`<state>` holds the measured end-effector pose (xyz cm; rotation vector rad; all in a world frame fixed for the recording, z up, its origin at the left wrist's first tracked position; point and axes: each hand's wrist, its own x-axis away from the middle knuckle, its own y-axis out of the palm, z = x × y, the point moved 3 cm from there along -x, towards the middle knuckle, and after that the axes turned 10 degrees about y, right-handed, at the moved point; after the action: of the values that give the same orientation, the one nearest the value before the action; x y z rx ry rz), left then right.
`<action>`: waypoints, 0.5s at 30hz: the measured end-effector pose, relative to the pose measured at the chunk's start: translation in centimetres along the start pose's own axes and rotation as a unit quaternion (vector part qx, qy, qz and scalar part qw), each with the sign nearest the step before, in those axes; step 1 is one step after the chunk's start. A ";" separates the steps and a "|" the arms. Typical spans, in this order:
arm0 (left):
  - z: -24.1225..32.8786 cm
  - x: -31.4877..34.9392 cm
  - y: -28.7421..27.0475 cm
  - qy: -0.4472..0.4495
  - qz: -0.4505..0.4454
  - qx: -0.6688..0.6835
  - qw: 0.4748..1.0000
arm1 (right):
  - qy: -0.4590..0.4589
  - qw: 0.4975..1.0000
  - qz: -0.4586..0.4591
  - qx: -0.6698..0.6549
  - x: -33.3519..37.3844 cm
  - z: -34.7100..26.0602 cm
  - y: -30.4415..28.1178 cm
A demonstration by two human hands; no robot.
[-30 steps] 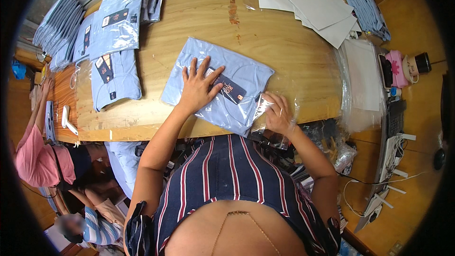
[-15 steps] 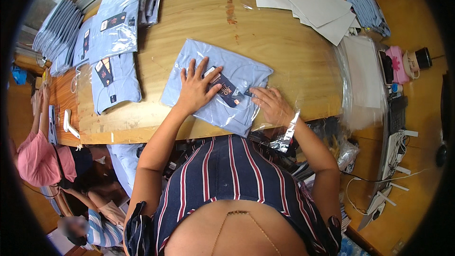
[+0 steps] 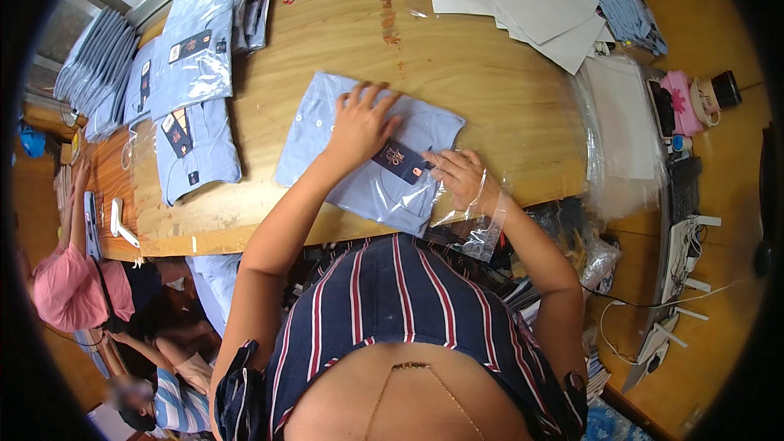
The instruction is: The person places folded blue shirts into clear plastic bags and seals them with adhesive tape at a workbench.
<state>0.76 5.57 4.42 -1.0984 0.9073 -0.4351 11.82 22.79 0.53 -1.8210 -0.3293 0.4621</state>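
Note:
A folded light-blue shirt [image 3: 327, 171] in a clear plastic bag lies on the wooden table in front of me. A dark hang tag [image 3: 400, 163] shows through the plastic. My left hand [image 3: 358, 132] rests on the shirt's upper part, open, fingers outstretched and partly covering the tag. At the shirt's right edge, my right hand [image 3: 467, 181] has its fingers bent and drawn together beside a small dark label. What they pinch, if anything, is hidden. The loose end of the bag [image 3: 478, 224] spreads beneath my right wrist and hangs at the table's front edge.
Bagged blue shirts [image 3: 192, 73] lie at the left, with a folded stack [image 3: 98, 65] beyond. White sheets [image 3: 523, 4] sit far right, near clear plastic bags [image 3: 616, 131] and another blue stack [image 3: 621, 0]. A person in pink [image 3: 77, 282] works at left.
My left hand has slid up and right across the shirt, uncovering its buttons. My right hand stays near the edge, its fingers shifted slightly.

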 end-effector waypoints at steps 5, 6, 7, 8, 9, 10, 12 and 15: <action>2.0 -5.4 3.4 0.046 -0.203 0.148 0.967 | 0.009 1.000 0.002 -0.011 0.5 0.1 -0.2; 2.4 -5.9 3.7 0.062 -0.236 0.150 0.958 | 0.015 1.000 0.002 -0.006 0.6 0.0 -0.3; 2.7 -5.9 3.5 0.089 -0.201 0.120 0.968 | 0.021 1.000 0.001 -0.001 0.7 0.0 -0.3; 3.2 -5.4 3.4 0.118 -0.167 0.091 0.975 | 0.032 0.999 -0.008 0.016 1.0 0.0 -0.2; 3.7 -4.6 3.3 0.145 -0.133 0.060 0.979 | 0.030 0.999 -0.006 0.016 1.2 0.0 0.0; 3.6 -3.7 3.6 0.147 -0.153 0.035 0.977 | 0.029 0.999 -0.005 0.017 1.4 0.0 0.1; 2.8 -2.3 4.4 0.130 -0.179 0.040 0.974 | 0.014 0.999 -0.007 0.032 1.5 -0.3 0.1; 2.3 -1.7 5.1 0.136 -0.181 0.029 0.974 | -0.022 0.997 -0.011 0.078 1.6 -0.5 0.0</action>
<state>1.01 10.20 0.91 -1.1714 0.9270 -0.9263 13.46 23.10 0.47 -1.6564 -0.3339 0.5009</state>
